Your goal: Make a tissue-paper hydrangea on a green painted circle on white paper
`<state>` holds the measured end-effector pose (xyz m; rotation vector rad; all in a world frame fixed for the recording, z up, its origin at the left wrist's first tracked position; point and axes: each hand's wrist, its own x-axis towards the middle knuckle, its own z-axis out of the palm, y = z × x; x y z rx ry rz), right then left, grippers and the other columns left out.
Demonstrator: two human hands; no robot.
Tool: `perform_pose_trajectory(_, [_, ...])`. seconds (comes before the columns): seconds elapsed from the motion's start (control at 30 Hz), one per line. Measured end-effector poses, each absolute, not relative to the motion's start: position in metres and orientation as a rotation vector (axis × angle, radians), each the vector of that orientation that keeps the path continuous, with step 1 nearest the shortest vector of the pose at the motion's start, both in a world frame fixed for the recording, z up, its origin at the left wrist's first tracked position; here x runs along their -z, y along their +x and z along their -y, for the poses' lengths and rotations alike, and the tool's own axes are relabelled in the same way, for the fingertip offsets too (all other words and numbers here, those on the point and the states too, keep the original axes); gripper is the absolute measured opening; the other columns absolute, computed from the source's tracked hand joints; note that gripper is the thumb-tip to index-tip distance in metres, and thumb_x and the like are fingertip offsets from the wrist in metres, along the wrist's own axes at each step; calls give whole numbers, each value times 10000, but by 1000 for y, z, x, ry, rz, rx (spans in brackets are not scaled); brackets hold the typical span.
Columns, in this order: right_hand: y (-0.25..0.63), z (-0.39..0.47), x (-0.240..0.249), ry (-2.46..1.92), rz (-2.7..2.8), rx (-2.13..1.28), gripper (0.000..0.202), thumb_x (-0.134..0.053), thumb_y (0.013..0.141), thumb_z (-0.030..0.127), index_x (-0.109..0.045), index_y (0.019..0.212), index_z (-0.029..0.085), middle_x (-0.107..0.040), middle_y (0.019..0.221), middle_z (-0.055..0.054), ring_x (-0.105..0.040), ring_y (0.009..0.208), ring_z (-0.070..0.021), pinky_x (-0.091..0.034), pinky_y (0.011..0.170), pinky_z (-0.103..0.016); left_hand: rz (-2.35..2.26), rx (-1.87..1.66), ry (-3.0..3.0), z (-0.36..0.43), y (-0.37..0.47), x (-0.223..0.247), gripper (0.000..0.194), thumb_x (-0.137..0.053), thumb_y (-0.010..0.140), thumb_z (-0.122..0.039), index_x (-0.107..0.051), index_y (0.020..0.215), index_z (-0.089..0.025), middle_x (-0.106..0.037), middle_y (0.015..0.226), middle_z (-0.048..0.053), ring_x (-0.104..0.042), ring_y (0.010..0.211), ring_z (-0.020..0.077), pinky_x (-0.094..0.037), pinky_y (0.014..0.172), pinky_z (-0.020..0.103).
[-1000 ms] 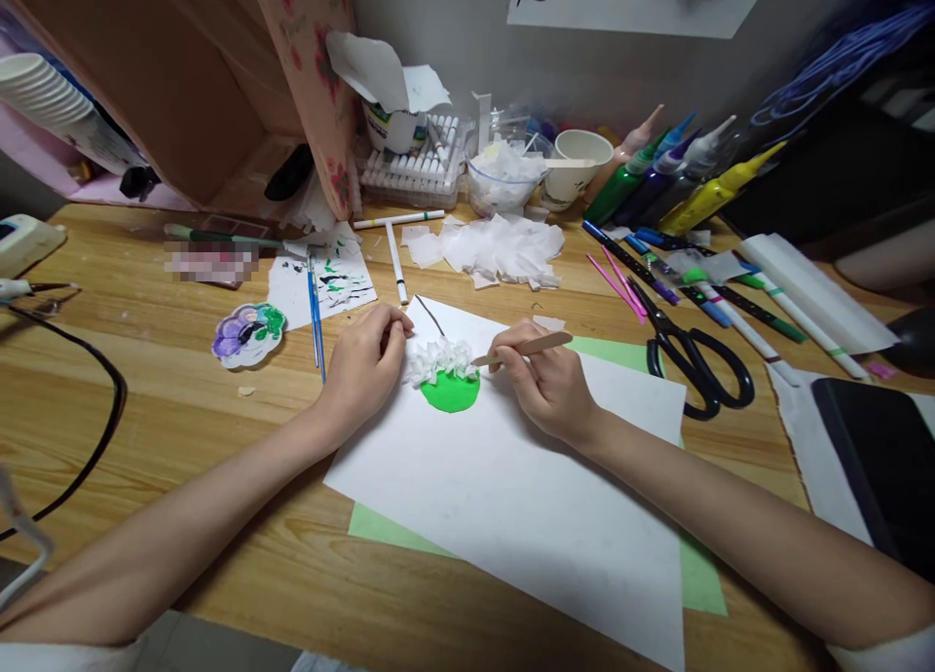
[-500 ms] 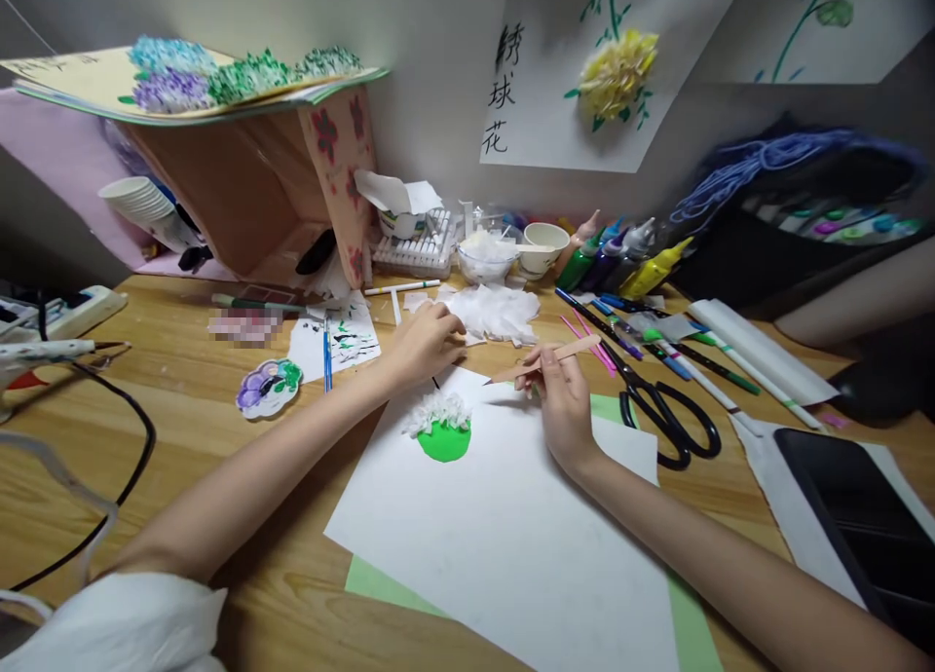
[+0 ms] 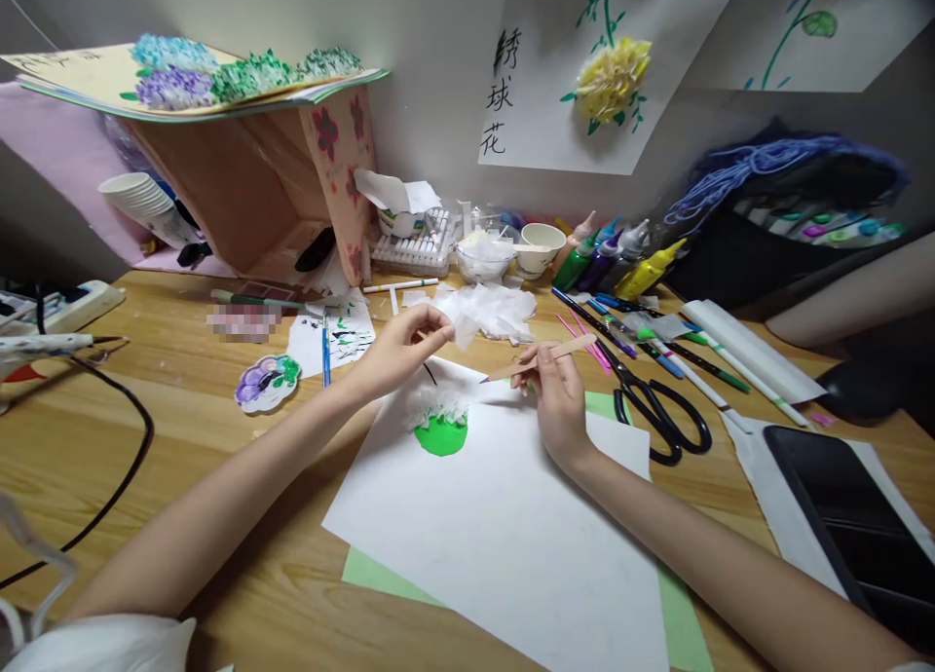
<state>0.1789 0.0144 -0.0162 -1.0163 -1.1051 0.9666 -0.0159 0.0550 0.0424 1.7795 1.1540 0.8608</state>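
My left hand (image 3: 409, 346) is raised above the top left of the white sheet (image 3: 526, 516), its thumb and forefinger pinching a small piece of white tissue (image 3: 463, 332). My right hand (image 3: 561, 399) holds a flat wooden stick (image 3: 541, 358) with a dark pointed tip, above the sheet's upper part. On the sheet is a green circle (image 3: 441, 437), its upper edge covered with crumpled white tufts (image 3: 432, 408). Behind the hands lies a pile of white tissue pieces (image 3: 493, 312). A light green sheet (image 3: 683, 609) shows from under the white one.
Black scissors (image 3: 661, 414), markers and a phone (image 3: 840, 506) lie on the right. Paint bottles (image 3: 647, 271) and a paper cup (image 3: 542, 248) stand at the back. A paint palette (image 3: 267, 384), brush and cables are on the left.
My left hand has lifted from beside the tissue pile and moved slightly left, now with a tissue piece in its fingertips. My right hand has barely moved.
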Motion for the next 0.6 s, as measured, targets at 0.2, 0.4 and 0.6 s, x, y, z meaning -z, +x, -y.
perform_pose_trajectory(0.2, [177, -9, 15, -887, 1177, -1006, 203, -435, 915, 360, -512, 826, 194, -496, 726, 26, -547, 562, -89, -422, 526, -237, -1064, -589, 1617, 4, -35, -46, 144, -528, 832, -313, -572, 803, -179, -607, 769, 18, -545, 683, 128, -436, 605, 250])
perform_pose_trajectory(0.4, [178, 3, 20, -685, 1548, -801, 167, -365, 937, 272, -514, 899, 208, -557, 680, -2, -556, 596, -143, -448, 576, -316, -1217, -555, 2114, 29, -37, -26, 110, -487, 864, -246, -577, 831, -192, -615, 825, 38, -526, 804, 172, -408, 708, 306])
perform_pose_trajectory(0.6, [180, 7, 19, -463, 1931, -596, 159, -394, 906, 196, -544, 957, 208, -624, 734, -43, -564, 688, -174, -469, 602, -328, -1314, -585, 2259, 27, -39, -21, 88, -481, 866, -206, -563, 846, -182, -601, 845, 43, -511, 837, 184, -400, 738, 324])
